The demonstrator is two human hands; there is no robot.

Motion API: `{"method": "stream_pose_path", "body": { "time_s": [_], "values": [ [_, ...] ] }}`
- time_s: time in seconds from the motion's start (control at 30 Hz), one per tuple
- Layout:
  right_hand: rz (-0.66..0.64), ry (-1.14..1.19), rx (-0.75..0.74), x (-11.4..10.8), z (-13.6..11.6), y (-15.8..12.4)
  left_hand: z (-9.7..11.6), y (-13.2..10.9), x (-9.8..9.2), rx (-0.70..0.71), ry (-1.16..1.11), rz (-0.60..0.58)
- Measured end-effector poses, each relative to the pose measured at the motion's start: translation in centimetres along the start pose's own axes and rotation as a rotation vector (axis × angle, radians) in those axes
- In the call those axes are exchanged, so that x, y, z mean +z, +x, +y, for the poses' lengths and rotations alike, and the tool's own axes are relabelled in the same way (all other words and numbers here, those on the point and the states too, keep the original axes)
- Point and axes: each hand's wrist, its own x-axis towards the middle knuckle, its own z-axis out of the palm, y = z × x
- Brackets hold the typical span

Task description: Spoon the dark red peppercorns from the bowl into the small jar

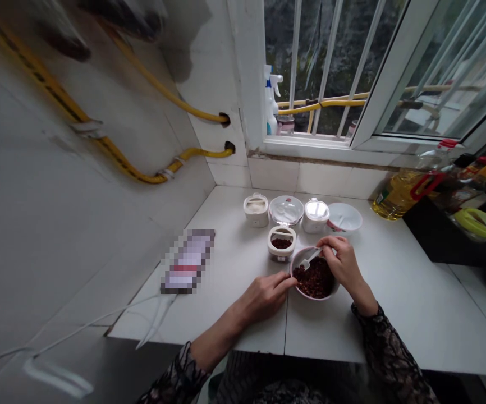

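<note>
A small bowl (296, 264) full of dark red flakes stands on the white counter (394, 303). My left hand (266, 294) rests beside it, fingertips touching its left rim, fingers loosely curled. My right hand (342, 261) pinches a small white spoon (308, 262) whose scoop dips over the flakes. Just behind the bowl sits an open white condiment jar (282, 242) with dark red flakes inside and its clear lid (286, 210) flipped back.
Two more white jars (256, 210) (315, 215) and a white dish (344, 217) line the back. An oil bottle (403, 188) and other bottles crowd the right by a black stove (449, 235). A blurred packet (189, 261) and cables lie left. Yellow pipes run along the wall.
</note>
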Motion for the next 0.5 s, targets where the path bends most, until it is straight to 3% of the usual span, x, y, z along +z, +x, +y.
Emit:
{"method": "stream_pose_path", "body": {
  "time_s": [0.2, 0.5],
  "values": [
    [-0.003, 0.03, 0.02, 0.21, -0.33, -0.01, -0.07, -0.06, 0.01, 0.003, 0.006, 0.001],
    [-0.038, 0.378, 0.303, 0.07, -0.14, 0.26, -0.19, -0.21, 0.28, 0.008, 0.007, 0.003]
  ]
}}
